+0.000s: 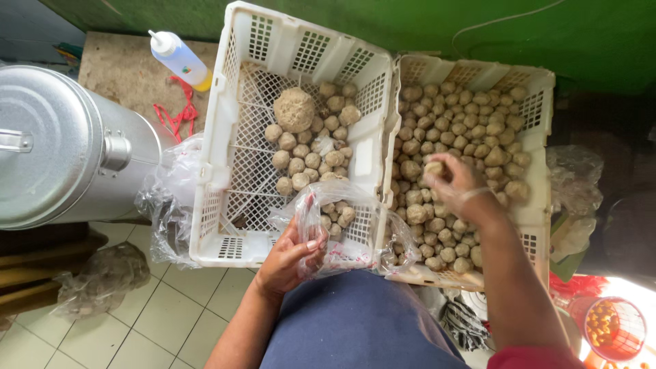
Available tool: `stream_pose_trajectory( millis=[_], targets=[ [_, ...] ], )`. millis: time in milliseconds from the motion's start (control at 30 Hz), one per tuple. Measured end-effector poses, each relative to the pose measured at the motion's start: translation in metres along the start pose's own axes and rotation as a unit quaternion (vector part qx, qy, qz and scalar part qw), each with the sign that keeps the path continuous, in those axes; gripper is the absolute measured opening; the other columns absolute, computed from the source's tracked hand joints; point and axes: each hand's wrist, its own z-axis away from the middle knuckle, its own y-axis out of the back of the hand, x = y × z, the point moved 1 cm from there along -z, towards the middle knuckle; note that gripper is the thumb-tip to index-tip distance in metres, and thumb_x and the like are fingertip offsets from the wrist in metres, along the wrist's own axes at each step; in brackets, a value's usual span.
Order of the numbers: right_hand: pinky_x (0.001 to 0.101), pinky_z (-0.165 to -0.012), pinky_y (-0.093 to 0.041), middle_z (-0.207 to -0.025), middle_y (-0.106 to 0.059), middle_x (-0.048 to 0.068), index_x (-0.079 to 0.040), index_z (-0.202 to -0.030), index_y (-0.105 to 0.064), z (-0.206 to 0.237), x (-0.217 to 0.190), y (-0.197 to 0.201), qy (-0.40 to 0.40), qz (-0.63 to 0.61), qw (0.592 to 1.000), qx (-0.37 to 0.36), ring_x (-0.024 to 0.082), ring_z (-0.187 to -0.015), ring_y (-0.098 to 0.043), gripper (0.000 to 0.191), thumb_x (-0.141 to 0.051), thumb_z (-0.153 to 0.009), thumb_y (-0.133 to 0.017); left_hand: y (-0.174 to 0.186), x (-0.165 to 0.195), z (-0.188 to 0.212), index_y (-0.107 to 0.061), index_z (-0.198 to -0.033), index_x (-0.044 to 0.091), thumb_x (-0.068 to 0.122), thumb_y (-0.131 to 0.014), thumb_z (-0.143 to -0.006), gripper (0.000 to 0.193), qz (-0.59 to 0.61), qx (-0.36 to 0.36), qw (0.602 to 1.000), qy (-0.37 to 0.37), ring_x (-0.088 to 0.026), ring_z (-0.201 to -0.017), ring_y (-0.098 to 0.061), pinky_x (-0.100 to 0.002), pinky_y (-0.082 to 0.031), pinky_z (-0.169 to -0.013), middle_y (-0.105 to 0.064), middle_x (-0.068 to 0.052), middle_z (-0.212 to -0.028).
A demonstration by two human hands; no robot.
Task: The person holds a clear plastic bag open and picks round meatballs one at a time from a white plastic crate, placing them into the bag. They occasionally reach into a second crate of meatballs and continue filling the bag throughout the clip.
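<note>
The left hand [290, 256] is pinching the rim of a clear plastic bag [339, 222] holding a few meatballs, at the near edge of the left crate [236, 137]. The right hand [454, 181] is closing its fingers on a meatball [434, 167] over the full right crate [540, 96].

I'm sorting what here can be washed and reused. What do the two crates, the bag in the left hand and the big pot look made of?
Crates: rigid white moulded plastic, judging by the lattice walls and matte look. Bag: thin clear plastic film, crinkled and glossy, with the round brownish balls showing through. Big pot: brushed silvery metal with soft reflections, probably aluminium or steel.
</note>
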Motion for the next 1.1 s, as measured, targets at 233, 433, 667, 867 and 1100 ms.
stream_pose_trajectory(
  millis=[233,433,667,867,1100],
  targets=[
    [0.0377,-0.095,-0.053,-0.125,-0.07,0.007,-0.019,-0.138,-0.061,0.071,-0.037,-0.058,0.284,0.037,0.949,-0.134,0.02,-0.104,-0.068,0.048,-0.028,-0.092,-0.073,0.004,-0.001,-0.001,-0.013,-0.166,0.032,-0.001,-0.062,-0.09,0.096,-0.008,-0.006,1.0,0.022,-0.008,-0.066,-0.049,-0.018,-0.044,-0.056,-0.054,-0.006,-0.099],
    [0.0432,-0.094,-0.056,-0.121,-0.071,0.013,-0.011,-0.124,-0.068,-0.04,-0.01,-0.017,0.157,0.066,0.979,0.114,0.032,-0.107,-0.07,0.031,-0.017,-0.094,-0.067,0.002,-0.001,0.001,-0.013,-0.166,0.032,0.0,-0.062,-0.09,0.096,-0.019,0.003,1.0,0.022,-0.008,-0.065,-0.05,-0.019,-0.044,-0.054,-0.055,-0.006,-0.099],
    [0.045,-0.097,-0.054,-0.127,-0.067,0.016,-0.009,-0.124,-0.066,-0.08,0.005,-0.029,0.19,0.33,0.923,0.058,0.036,-0.115,-0.065,0.04,0.0,-0.085,-0.06,0.002,-0.001,-0.002,-0.012,-0.166,0.032,0.0,-0.063,-0.086,0.1,-0.019,-0.002,1.0,0.007,-0.008,-0.066,-0.051,-0.02,-0.044,-0.055,-0.054,-0.006,-0.1],
    [0.0431,-0.093,-0.061,-0.13,-0.069,0.004,-0.018,-0.125,-0.066,0.013,-0.015,0.011,0.013,-0.03,0.997,-0.076,0.034,-0.096,-0.07,0.027,-0.029,-0.101,-0.061,0.003,0.0,-0.001,-0.012,-0.165,0.032,0.0,-0.063,-0.085,0.1,-0.028,-0.003,1.0,0.008,-0.01,-0.063,-0.051,-0.021,-0.044,-0.051,-0.054,-0.007,-0.098],
    [0.0362,-0.091,-0.059,-0.133,-0.062,0.007,-0.021,-0.14,-0.057,0.051,-0.049,-0.05,0.351,0.027,0.902,-0.251,0.021,-0.105,-0.068,0.051,-0.024,-0.09,-0.068,0.004,-0.001,0.0,-0.012,-0.167,0.031,-0.002,-0.061,-0.085,0.101,-0.009,-0.007,1.0,0.003,-0.011,-0.068,-0.051,-0.023,-0.045,-0.054,-0.053,-0.009,-0.097]
  ],
)
